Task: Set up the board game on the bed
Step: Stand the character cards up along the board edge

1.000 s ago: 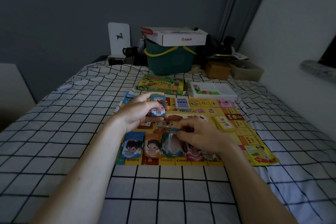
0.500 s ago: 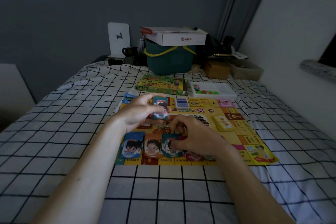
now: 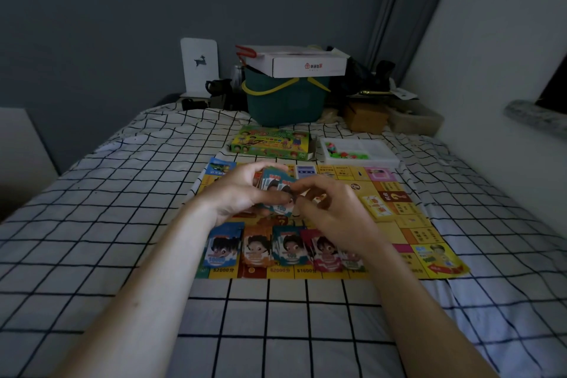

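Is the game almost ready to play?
Partly. The board is spread on the bed, with five money piles along its near edge. The left hand holds a stack of bills; the right hand picks at it. Pieces remain in the tray.

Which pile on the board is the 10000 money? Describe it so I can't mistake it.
Start at the yellow game board spread on the checked bedsheet. Along its near edge lies a row of money piles, just below the hands. The 10000 pile is the leftmost, the only bright blue one, beside an orange pile.
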